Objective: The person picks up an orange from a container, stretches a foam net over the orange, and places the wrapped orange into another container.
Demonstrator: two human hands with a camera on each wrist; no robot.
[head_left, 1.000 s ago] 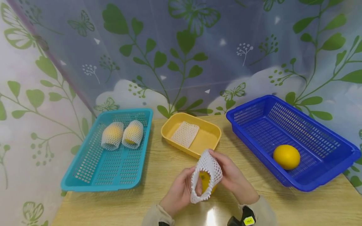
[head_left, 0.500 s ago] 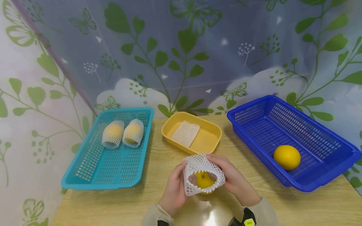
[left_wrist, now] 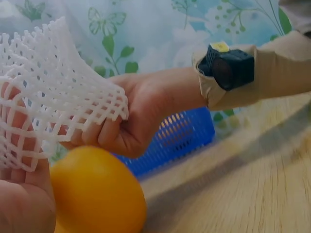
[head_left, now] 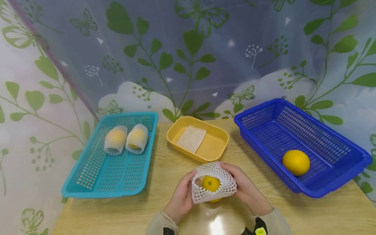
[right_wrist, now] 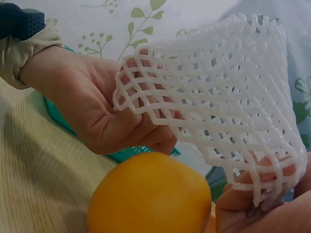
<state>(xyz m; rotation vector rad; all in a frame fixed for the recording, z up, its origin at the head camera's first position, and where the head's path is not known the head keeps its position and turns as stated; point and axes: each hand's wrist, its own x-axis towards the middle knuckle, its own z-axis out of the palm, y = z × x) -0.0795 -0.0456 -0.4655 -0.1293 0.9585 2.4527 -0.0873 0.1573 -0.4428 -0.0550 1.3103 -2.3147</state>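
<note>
My left hand (head_left: 180, 198) and right hand (head_left: 249, 190) hold a white foam net sleeve (head_left: 227, 186) by its two sides, stretched wide. Through the sleeve's opening shows a round yellow-orange fruit (head_left: 210, 183) with a small stem mark on top. Seen from the right wrist, the sleeve (right_wrist: 218, 97) is spread above the fruit (right_wrist: 150, 194), and fingers of both hands reach inside the mesh. The left wrist view has the fruit (left_wrist: 99, 189) low beside the left hand (left_wrist: 24, 208), under the lower rim of the net.
At left, a teal basket (head_left: 117, 192) contains two fruits in net sleeves (head_left: 116, 140). A yellow tray (head_left: 215, 143) with a flat foam net (head_left: 192, 138) stands behind the hands. A blue basket (head_left: 311, 140) holding one bare fruit (head_left: 296, 162) is at right, on the wooden table (head_left: 317, 215).
The net sleeve has turned and been pulled wider, from a narrow upright opening to a broad one over the fruit. The left hand has shifted from the sleeve's mouth to its side.
</note>
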